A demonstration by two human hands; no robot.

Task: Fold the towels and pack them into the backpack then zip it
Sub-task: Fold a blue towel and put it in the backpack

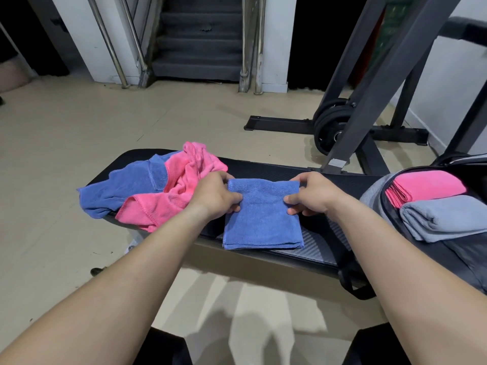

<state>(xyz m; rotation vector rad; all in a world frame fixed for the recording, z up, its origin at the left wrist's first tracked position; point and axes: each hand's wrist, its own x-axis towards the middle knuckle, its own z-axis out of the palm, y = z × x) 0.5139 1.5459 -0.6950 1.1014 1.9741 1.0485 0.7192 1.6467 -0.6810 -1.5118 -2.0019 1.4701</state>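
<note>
A folded blue towel (262,219) lies flat on the black bench (266,169) in front of me. My left hand (214,194) pinches its upper left edge and my right hand (312,193) pinches its upper right edge. To the left, a crumpled pink towel (184,185) and another blue towel (121,185) lie unfolded in a heap on the bench end. At the right, the grey backpack (374,193) lies unzipped, with a folded pink towel (427,184) and a folded grey towel (445,217) inside.
A black metal weight rack (374,83) with weight plates (332,125) stands behind the bench at the right. Dark stairs (197,46) with steel railings rise at the back. Beige tiled floor (79,127) surrounds the bench. A backpack strap (350,280) hangs over the bench's near edge.
</note>
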